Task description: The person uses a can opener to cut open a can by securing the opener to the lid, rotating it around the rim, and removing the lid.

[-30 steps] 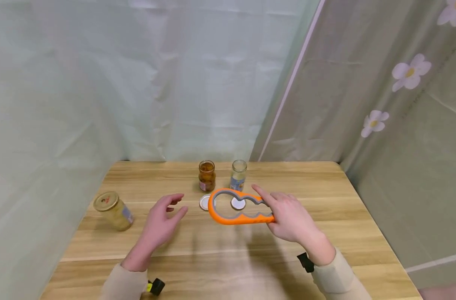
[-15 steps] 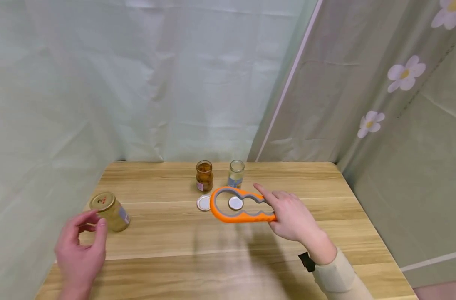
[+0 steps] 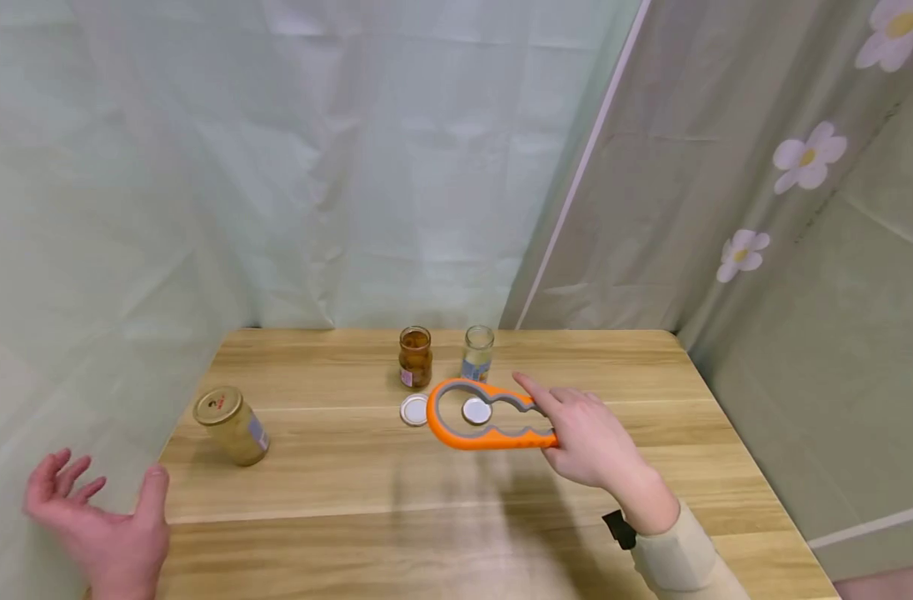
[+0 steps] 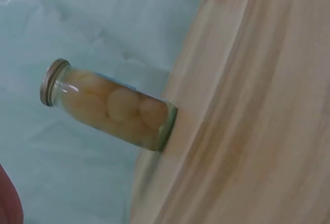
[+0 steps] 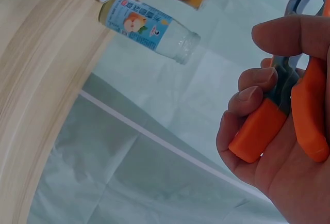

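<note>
My right hand (image 3: 587, 433) grips the handles of an orange and grey jar opener (image 3: 445, 433), its loop held above the table and pointing left. In the right wrist view the fingers curl round the two orange handles (image 5: 260, 131). My left hand (image 3: 107, 521) is at the table's left side, fingers spread and loosely bent, holding nothing. Closest to it stands a lidded glass jar (image 3: 239, 429) with a gold lid and pale round fruit inside, shown more clearly as the fruit jar (image 4: 116, 105) in the left wrist view.
Toward the back of the wooden table (image 3: 336, 517) stand an uncapped jar of brown fruit (image 3: 415, 358) and an uncapped clear jar with a blue label (image 3: 477, 354). Two lids lie before them: a white-faced lid (image 3: 413, 410) and another lid (image 3: 476, 410) seen through the opener's loop.
My left hand has swung from the table's middle-left out past the lidded jar to the far left, its fingers spreading wider. My right hand still holds the jar opener in nearly the same place.
</note>
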`<action>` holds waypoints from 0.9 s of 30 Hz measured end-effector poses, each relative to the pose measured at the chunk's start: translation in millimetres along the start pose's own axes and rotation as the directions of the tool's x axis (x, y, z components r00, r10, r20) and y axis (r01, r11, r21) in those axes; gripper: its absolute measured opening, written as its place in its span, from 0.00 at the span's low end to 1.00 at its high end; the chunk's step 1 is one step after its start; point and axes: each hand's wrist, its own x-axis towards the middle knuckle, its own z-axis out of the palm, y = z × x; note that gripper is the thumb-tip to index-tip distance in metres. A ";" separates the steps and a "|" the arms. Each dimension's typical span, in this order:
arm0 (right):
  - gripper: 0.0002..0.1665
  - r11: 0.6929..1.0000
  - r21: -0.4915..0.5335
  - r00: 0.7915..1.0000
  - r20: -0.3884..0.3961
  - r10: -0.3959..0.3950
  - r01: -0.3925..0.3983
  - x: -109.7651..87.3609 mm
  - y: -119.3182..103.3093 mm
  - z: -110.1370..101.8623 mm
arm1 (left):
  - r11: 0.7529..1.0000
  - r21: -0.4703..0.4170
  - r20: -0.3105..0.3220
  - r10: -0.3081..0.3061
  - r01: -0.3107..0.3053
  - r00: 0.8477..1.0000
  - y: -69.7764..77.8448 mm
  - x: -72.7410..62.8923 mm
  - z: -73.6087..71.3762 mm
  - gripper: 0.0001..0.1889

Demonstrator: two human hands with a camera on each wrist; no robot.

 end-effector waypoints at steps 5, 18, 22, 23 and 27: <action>0.61 1.000 -0.005 1.000 -0.003 0.003 -0.003 -1.1 -0.4 1.0 | 0.973 0.047 0.102 -0.231 0.228 0.967 -13.5 0.3 -0.9 0.54; 0.62 1.000 -0.012 1.000 -0.004 0.000 0.000 -3.3 -3.4 2.3 | 0.857 0.054 0.321 -0.501 0.512 0.804 -36.6 -10.2 22.2 0.60; 0.61 1.000 -0.019 1.000 -0.006 0.000 -0.001 -3.7 -3.9 1.3 | 0.848 0.071 0.386 -0.509 0.525 0.769 -40.6 -12.4 38.1 0.60; 0.61 1.000 -0.020 1.000 -0.005 0.000 -0.001 -3.9 -4.0 1.1 | 0.848 0.070 0.398 -0.507 0.526 0.764 -41.0 -12.8 42.0 0.60; 0.61 1.000 -0.026 1.000 -0.007 -0.003 0.003 -4.2 -4.2 0.4 | 0.844 0.068 0.422 -0.508 0.533 0.751 -41.5 -14.3 54.3 0.59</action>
